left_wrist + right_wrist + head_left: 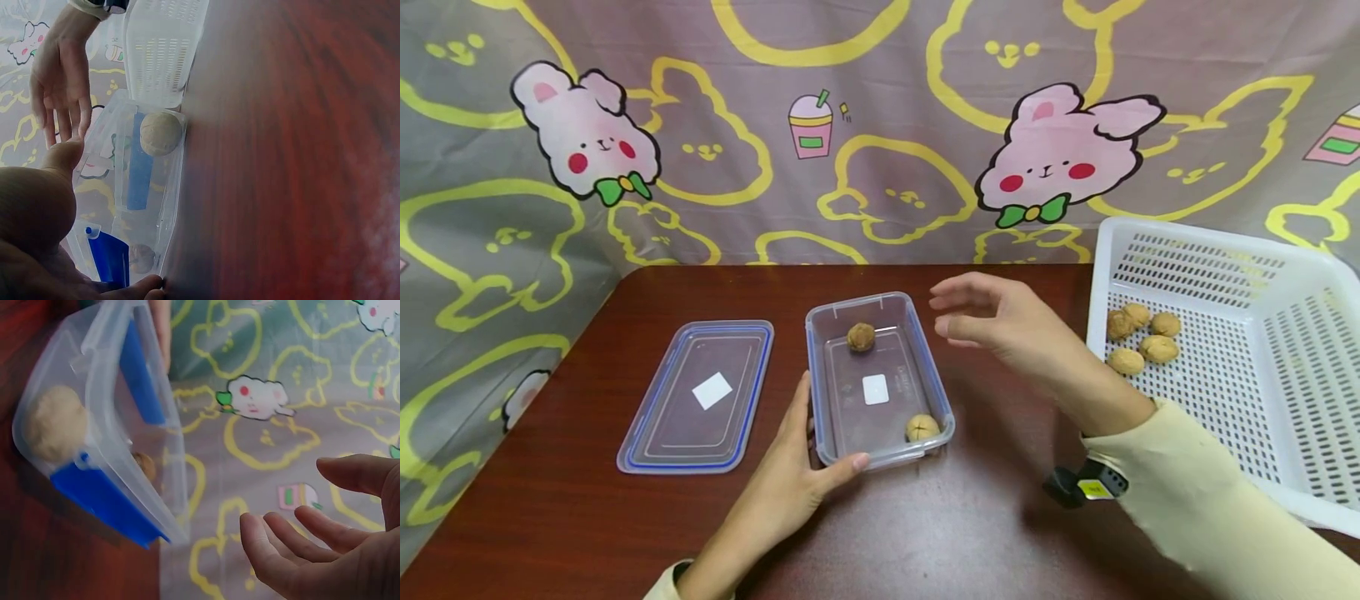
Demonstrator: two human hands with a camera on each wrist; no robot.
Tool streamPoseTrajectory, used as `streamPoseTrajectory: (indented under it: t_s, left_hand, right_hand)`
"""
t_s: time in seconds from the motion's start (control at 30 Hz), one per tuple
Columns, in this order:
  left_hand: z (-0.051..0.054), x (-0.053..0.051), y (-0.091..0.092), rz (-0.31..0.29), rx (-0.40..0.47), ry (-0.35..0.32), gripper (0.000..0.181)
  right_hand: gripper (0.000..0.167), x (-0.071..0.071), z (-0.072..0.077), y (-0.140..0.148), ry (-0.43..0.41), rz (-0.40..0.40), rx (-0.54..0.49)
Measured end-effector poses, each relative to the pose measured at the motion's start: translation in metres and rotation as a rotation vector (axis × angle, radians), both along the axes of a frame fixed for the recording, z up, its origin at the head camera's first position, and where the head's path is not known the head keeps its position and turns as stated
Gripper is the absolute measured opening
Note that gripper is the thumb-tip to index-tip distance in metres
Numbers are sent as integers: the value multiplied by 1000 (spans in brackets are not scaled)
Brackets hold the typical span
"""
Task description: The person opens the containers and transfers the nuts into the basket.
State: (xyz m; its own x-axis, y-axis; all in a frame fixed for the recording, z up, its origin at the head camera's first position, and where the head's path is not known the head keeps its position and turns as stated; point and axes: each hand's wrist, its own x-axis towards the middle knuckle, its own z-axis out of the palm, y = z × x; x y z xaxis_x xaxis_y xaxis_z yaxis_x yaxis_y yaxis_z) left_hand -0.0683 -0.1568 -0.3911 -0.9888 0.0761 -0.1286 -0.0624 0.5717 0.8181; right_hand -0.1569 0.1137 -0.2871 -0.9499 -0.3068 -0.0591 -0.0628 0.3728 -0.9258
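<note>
A clear plastic food container [880, 296] stands on the table with a darker walnut [861, 337] near its far end and a lighter walnut [922, 428] in its near right corner. My left hand [790, 475] holds its near left corner, the thumb at the front rim and the fingers along the left wall. Just right of the container, my right hand [1000, 321] hovers with loosely bent fingers and nothing between them. In the right wrist view the right hand [319, 540] is likewise bare, apart from the container [103, 425].
A flat clear lid [677, 417] with a blue seal lies left of the container. At the right stands a white perforated basket [1210, 417] holding several walnuts [1159, 348]. A patterned cloth [887, 108] hangs behind the dark wooden table [940, 533].
</note>
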Motion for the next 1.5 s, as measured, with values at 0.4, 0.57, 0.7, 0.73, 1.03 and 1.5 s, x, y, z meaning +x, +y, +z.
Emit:
streamPoseTrajectory:
  t_s: [0.4, 0.57, 0.7, 0.73, 1.03, 1.5]
  left_hand:
    - [-5, -3, -3, 0, 9, -11, 126]
    - [-3, -2, -3, -8, -3, 4, 126]
    - [-3, -1, -3, -12, -8, 2, 126]
    - [-3, -1, -3, -12, -9, -3, 126]
    - [-4, -1, -3, -25, -3, 16, 125]
    - [-2, -2, -2, -23, 1, 9, 124]
  right_hand:
    - [45, -18, -38, -49, 106, 8, -14]
    - [45, -24, -52, -62, 123, 2, 26]
    - [46, -29, -60, -71, 127, 18, 30]
    - [47, -31, -62, -74, 122, 17, 26]
    - [51, -42, -72, -93, 104, -3, 61]
    - [49, -50, -82, -102, 81, -20, 91]
